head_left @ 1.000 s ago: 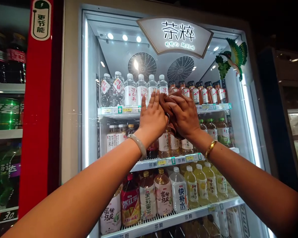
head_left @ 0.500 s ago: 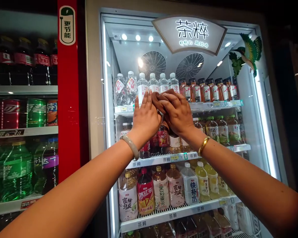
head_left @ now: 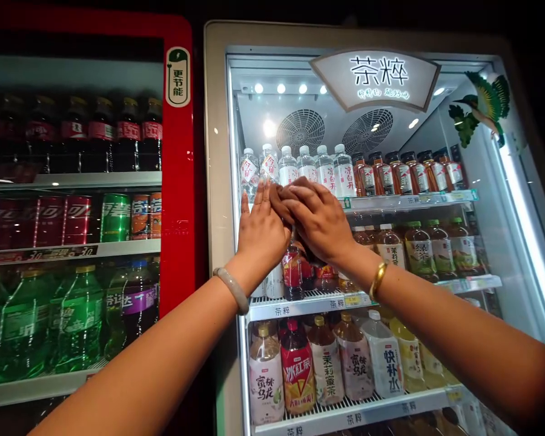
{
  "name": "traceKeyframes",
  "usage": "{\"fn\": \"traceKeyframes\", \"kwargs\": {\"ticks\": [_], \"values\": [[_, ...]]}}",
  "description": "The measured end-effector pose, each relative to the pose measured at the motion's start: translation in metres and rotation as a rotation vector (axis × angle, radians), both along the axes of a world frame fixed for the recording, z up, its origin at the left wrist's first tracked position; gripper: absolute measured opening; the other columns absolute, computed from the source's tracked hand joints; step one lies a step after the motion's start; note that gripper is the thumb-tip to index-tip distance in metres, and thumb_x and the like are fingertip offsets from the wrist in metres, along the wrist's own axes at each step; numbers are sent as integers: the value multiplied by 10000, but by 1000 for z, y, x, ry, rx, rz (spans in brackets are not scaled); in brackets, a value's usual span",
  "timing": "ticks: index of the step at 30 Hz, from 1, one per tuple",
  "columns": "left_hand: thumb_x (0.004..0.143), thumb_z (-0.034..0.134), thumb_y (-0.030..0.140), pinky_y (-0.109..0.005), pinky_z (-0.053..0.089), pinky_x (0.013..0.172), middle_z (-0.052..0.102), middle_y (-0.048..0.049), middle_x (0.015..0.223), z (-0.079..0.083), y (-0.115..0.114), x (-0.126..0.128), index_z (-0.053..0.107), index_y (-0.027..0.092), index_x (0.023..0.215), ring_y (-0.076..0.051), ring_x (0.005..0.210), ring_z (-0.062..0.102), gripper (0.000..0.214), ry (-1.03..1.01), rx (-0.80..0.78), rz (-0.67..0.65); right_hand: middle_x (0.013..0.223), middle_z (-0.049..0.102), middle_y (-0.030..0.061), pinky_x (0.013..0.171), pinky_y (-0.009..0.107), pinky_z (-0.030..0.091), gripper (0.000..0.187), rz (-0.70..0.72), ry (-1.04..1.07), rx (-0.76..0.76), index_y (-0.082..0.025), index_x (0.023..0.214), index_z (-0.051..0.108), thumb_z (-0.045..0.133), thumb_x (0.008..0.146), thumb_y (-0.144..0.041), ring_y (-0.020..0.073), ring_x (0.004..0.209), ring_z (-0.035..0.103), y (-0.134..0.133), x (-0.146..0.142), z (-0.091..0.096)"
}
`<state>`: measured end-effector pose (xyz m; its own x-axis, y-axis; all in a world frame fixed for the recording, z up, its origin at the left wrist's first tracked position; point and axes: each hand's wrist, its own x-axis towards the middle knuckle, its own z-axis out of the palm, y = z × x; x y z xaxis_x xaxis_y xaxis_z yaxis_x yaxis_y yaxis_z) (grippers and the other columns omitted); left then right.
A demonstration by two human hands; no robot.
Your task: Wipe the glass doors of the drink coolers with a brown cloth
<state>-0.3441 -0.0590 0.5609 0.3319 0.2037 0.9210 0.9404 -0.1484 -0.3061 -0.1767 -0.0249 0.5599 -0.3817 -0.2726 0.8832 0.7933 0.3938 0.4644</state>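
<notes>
The brown cloth (head_left: pixel 279 203) is bunched between your two hands in front of the lit cooler (head_left: pixel 215 121), at about the height of its upper shelf. Your right hand (head_left: pixel 322 221) has its fingers bent over the cloth and grips it; a darker fold hangs below the palm. Your left hand (head_left: pixel 263 227) is just to the left, palm away from you, fingers straight and slightly parted, its thumb side next to the cloth; whether that palm presses on the glass, you cannot tell from this view. You wear a gold bracelet (head_left: pixel 378 282) on the right wrist and a pale bangle (head_left: pixel 232 292) on the left. Beyond your hands, clear bottles (head_left: pixel 343 175) stand on the upper shelf, with dark-capped amber bottles (head_left: pixel 395 172) to their right. Green-capped bottles (head_left: pixel 420 248) stand to the right on the shelf below, and larger bottles (head_left: pixel 297 363) line the one under that. Above hangs a glowing fan-shaped sign (head_left: pixel 376 80), with a bird decoration (head_left: pixel 484 109) to its right. To your left, a red-framed cooler (head_left: pixel 179 181) holds dark bottles (head_left: pixel 102 136), cans (head_left: pixel 77 219) and green bottles (head_left: pixel 79 315).
</notes>
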Motion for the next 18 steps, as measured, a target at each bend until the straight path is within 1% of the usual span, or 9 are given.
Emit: {"fn": "traceKeyframes", "kwargs": {"ticks": [2,3,6,8,9,12,15,16,18], "values": [[987,404,235,-573,102,1351,193,-200,1737,-3,-2,-11,287,7,1636,-311,1645,168,698,14,-3,29,1500,604,6,1207,461,458,361,13,-40,24,-317,1402,605,503,1057,-290,265,1446,447,3,3,-3],[1000,391,244,-567,95,1353,191,-197,1738,-2,-3,-15,282,3,1636,-305,1646,165,689,17,-10,40,1482,618,5,1206,462,457,352,19,-34,36,-312,1390,613,511,1055,-281,263,1433,459,4,3,0],[1029,366,273,-563,91,1354,195,-202,1737,9,-5,-24,256,-6,1642,-302,1646,161,682,0,-12,50,1433,649,23,1213,470,445,337,49,79,52,-281,1363,635,545,1040,-260,268,1389,493,6,-10,24],[1019,381,262,-558,88,1355,186,-208,1740,20,-6,-30,253,-9,1642,-304,1648,154,691,-28,5,46,1420,656,36,1219,464,436,327,64,117,41,-261,1347,651,552,1035,-253,267,1381,497,3,-30,37],[1005,403,253,-555,81,1355,180,-214,1741,24,-6,-34,250,-11,1642,-307,1649,144,706,-40,13,45,1424,655,41,1219,459,436,326,67,110,32,-252,1345,655,550,1036,-254,269,1388,490,1,-41,41],[959,465,234,-552,79,1354,176,-234,1738,28,-8,-50,222,-19,1648,-321,1649,126,774,-46,13,62,1472,624,51,1207,479,446,342,61,37,21,-241,1364,648,536,1042,-268,286,1419,455,-4,-65,36],[958,444,233,-555,80,1353,191,-229,1735,27,-8,-64,237,-30,1641,-313,1649,135,761,10,29,97,1475,618,43,1224,484,435,333,62,-12,48,-260,1352,652,514,1049,-265,280,1422,453,-3,-73,31],[964,430,237,-550,78,1354,194,-226,1735,29,-8,-68,252,-31,1637,-308,1650,136,746,24,38,105,1459,626,40,1227,476,432,323,57,-22,60,-262,1337,659,504,1053,-263,276,1418,458,-1,-75,34],[976,411,249,-531,86,1356,196,-235,1733,39,-8,-74,284,-45,1622,-307,1649,141,721,18,45,119,1428,640,39,1227,453,430,311,41,-34,81,-255,1306,671,478,1062,-261,273,1409,468,1,-79,50]]}}
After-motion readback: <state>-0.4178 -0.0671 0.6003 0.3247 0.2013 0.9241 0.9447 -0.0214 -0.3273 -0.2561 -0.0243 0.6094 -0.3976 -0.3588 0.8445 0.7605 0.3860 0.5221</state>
